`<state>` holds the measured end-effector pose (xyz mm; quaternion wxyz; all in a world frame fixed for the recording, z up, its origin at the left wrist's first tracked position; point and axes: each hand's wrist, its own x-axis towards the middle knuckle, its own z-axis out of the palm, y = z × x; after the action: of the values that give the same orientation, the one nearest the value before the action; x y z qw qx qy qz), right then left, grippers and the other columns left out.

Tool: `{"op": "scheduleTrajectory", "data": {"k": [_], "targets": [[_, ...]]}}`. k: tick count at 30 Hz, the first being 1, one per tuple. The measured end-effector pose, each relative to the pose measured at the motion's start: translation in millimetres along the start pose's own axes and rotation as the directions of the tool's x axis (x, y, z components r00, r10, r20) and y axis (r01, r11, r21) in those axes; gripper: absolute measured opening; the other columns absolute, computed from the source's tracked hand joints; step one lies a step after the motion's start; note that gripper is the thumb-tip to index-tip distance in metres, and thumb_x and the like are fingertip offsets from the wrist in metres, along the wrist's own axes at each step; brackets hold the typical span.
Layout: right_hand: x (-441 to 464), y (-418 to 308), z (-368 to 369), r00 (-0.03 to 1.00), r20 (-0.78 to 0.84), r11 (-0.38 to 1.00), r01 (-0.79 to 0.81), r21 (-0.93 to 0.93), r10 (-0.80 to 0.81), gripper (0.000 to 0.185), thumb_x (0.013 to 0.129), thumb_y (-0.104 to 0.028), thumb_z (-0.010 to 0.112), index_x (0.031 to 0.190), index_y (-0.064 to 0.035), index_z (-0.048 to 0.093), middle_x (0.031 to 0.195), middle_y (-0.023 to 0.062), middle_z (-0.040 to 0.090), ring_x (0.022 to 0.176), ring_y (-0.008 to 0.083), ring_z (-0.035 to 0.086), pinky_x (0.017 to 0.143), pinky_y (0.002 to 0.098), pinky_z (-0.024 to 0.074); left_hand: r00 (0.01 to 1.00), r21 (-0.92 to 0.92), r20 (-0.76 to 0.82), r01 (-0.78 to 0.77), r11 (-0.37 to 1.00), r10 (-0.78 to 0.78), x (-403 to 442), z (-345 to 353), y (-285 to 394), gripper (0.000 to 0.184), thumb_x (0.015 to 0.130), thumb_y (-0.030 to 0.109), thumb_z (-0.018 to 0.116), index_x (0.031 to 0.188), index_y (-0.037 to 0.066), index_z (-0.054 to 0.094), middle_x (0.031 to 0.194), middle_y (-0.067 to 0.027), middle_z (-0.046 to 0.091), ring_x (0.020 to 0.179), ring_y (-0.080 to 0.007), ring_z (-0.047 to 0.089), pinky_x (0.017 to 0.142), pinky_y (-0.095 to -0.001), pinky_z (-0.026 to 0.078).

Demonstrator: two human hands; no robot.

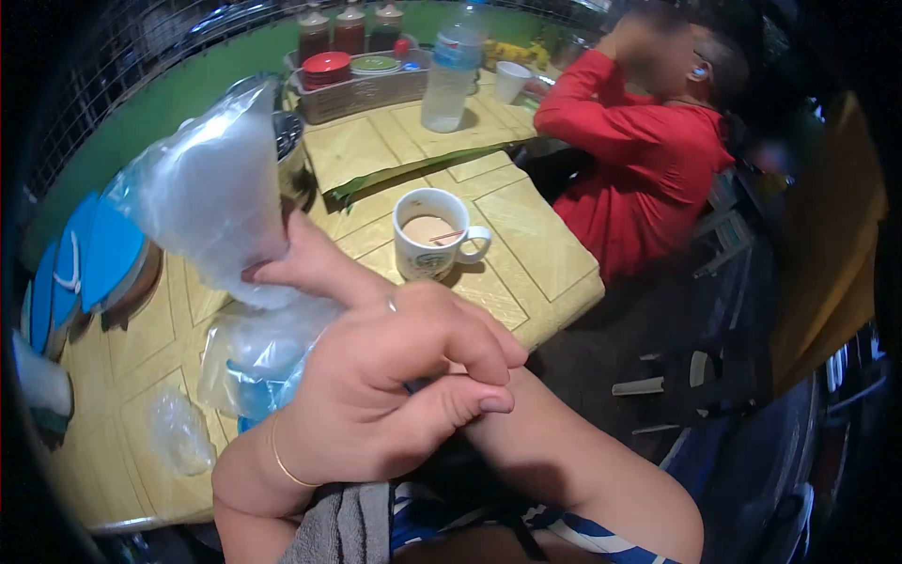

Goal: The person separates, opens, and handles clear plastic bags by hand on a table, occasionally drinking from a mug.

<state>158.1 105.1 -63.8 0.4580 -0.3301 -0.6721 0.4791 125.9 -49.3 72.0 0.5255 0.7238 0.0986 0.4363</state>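
Note:
My right arm reaches across from the lower right, crossing beneath my left hand. With my right hand I hold a clear plastic bag, its upper part puffed out at the upper left. My left hand, with a thin bracelet at the wrist, is in front with curled fingers, thumb near the index finger; whatever it may hold is too small or hidden to tell. Under the raised bag lies more clear and blue plastic. A white mug of milky brown drink, with a thin stick in it, stands just beyond my hands.
On the yellow table are a crumpled clear bag, blue-lidded containers, a long green leaf, a water bottle, a white cup and a condiment basket. Another person in red sits at the right.

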Motion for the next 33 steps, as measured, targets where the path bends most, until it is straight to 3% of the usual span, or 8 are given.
{"op": "scheduleTrajectory", "data": {"k": [2,3,7,8,15,21,27,33], "targets": [[3.2,11.1,3.8,0.997,-0.059,0.990,0.038,-0.138,-0.047,0.101,0.059,-0.040,0.089,0.132,0.0094,0.040,0.121,0.0285,0.055,0.111,0.0422,0.056,0.098,0.0422,0.0456,0.991,0.158,0.130,-0.039,0.987,0.018,5.6,4.0,-7.2,0.010,0.084,0.012,0.072,0.083,0.005,0.065,0.091,-0.0119,0.069,0.086,-0.0261,0.066,0.080,-0.0337,0.049],[2.7,9.8,3.7,0.996,-0.066,0.990,0.053,-0.133,-0.062,0.101,0.058,-0.043,0.088,0.128,0.0116,0.040,0.126,0.0332,0.049,0.116,0.0445,0.053,0.100,0.0425,0.0440,0.980,0.219,0.198,-0.060,0.974,0.016,7.4,7.2,-10.2,0.009,0.085,0.012,0.071,0.083,0.006,0.065,0.089,-0.0110,0.069,0.085,-0.0263,0.066,0.079,-0.0336,0.049],[0.5,7.2,7.2,0.979,-0.161,0.921,0.051,-0.387,-0.122,0.068,0.064,-0.047,0.087,0.102,0.0048,0.065,0.097,0.0230,0.066,0.088,0.0369,0.066,0.090,0.0453,0.0488,0.925,0.319,0.378,-0.099,0.943,-0.031,4.8,17.6,-24.6,0.008,0.086,0.012,0.070,0.083,0.007,0.065,0.089,-0.0088,0.068,0.087,-0.0266,0.066,0.077,-0.0357,0.050],[0.1,6.3,7.1,0.976,-0.172,0.906,0.052,-0.421,-0.136,0.071,0.063,-0.047,0.087,0.104,0.0057,0.062,0.100,0.0241,0.065,0.091,0.0378,0.064,0.091,0.0449,0.0482,0.917,0.330,0.397,-0.099,0.939,-0.043,4.6,19.1,-25.5,0.008,0.086,0.012,0.070,0.083,0.007,0.065,0.089,-0.0083,0.068,0.088,-0.0263,0.066,0.077,-0.0360,0.050],[1.3,-1.5,0.9,0.993,-0.016,0.963,-0.118,-0.243,0.118,0.097,0.059,-0.046,0.087,0.122,0.0126,0.044,0.122,0.0325,0.051,0.112,0.0441,0.054,0.099,0.0420,0.0444,0.977,0.293,0.214,-0.091,0.952,0.028,5.3,13.4,-13.1,0.011,0.079,0.010,0.075,0.081,0.008,0.064,0.089,-0.0072,0.070,0.083,-0.0245,0.067,0.085,-0.0376,0.048],[1.9,3.6,1.1,0.999,-0.041,0.977,-0.035,-0.213,0.027,0.103,0.057,-0.048,0.087,0.124,0.0152,0.041,0.124,0.0337,0.050,0.116,0.0437,0.053,0.101,0.0409,0.0436,0.976,0.295,0.211,-0.108,0.949,0.046,3.8,2.7,13.4,0.011,0.075,0.012,0.076,0.075,0.010,0.065,0.091,-0.0072,0.073,0.081,-0.0233,0.068,0.095,-0.0438,0.045],[4.3,10.9,4.9,0.998,-0.061,0.983,-0.013,-0.185,0.002,0.105,0.056,-0.047,0.088,0.128,0.0145,0.040,0.123,0.0327,0.052,0.117,0.0426,0.053,0.101,0.0410,0.0438,0.995,0.208,0.020,-0.097,0.973,0.095,-4.7,15.7,26.8,0.011,0.078,0.018,0.073,0.074,0.011,0.066,0.084,-0.0088,0.073,0.074,-0.0216,0.068,0.091,-0.0427,0.046],[2.5,6.0,1.9,0.999,-0.043,0.986,-0.028,-0.167,0.021,0.104,0.056,-0.045,0.088,0.128,0.0141,0.042,0.122,0.0320,0.052,0.116,0.0420,0.054,0.101,0.0414,0.0441,0.993,0.224,-0.029,-0.107,0.969,0.117,-4.6,20.9,34.5,0.017,0.083,0.024,0.071,0.072,0.010,0.067,0.077,-0.0082,0.073,0.069,-0.0206,0.067,0.089,-0.0397,0.046]]}}
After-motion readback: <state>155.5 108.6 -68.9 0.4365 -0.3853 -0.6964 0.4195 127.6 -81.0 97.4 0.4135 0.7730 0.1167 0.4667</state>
